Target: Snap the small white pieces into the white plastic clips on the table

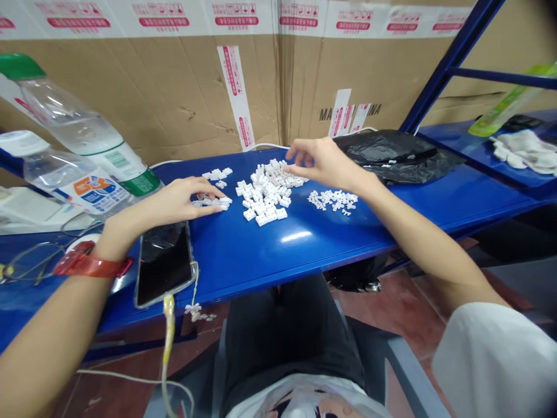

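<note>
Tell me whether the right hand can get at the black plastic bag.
Probably yes: the right hand sits just beside the black plastic bag, with nothing visible between them on the blue metal shelf.

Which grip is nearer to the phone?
The left grip is nearer, just beyond the phone; the right grip is far to its right, by the white pieces.

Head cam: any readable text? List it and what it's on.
"MA" and "NA": black print on the cardboard carton, white labels covering the letters between.
Red print on the white packing tape: too small and blurred to read.
Label on the green-capped plastic bottle: too blurred to read.
Orange-and-blue label on the lower plastic bottle: too blurred to read.
</note>
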A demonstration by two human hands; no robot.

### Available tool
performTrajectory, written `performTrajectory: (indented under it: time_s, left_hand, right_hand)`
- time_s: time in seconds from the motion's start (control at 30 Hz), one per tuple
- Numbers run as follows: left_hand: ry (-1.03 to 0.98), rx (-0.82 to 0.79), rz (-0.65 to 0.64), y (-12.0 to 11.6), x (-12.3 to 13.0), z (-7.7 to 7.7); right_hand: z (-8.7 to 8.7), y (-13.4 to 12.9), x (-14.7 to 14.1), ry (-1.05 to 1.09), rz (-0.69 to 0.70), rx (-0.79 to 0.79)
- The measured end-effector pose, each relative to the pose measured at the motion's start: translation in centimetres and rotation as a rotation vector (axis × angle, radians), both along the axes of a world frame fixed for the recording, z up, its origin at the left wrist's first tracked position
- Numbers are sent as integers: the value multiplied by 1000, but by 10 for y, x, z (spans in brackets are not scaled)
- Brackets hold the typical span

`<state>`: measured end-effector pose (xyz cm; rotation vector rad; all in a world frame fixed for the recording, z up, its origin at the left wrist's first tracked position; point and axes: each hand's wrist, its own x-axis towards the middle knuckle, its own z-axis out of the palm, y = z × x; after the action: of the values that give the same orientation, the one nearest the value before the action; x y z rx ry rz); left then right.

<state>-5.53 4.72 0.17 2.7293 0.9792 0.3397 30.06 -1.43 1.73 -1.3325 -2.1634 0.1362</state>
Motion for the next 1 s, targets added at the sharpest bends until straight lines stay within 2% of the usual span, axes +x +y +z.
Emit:
performTrajectory:
  time_s: [0.13, 0.23, 0.37, 0.63, 0.8, 1.0]
  left_hand:
    - [-63, 23, -27, 0, 7, -4]
    - [-133, 43, -54, 2, 10, -7]
    - [-162, 56, -32, -1, 15, -9]
    - [-367, 85, 94, -19, 27, -6]
    - [-481, 18, 79, -32, 36, -4]
    - [-477, -45, 46, -42, 44, -2]
  right_hand:
    - [13, 3, 29, -293, -36, -384]
    - [15, 1, 32, -339, 4, -531]
    - [11, -4, 23, -327, 85, -556]
    - [9, -6, 20, -367, 101, -559]
    - [7, -9, 14, -354, 87, -525]
    - [1, -9, 7, -385, 54, -433]
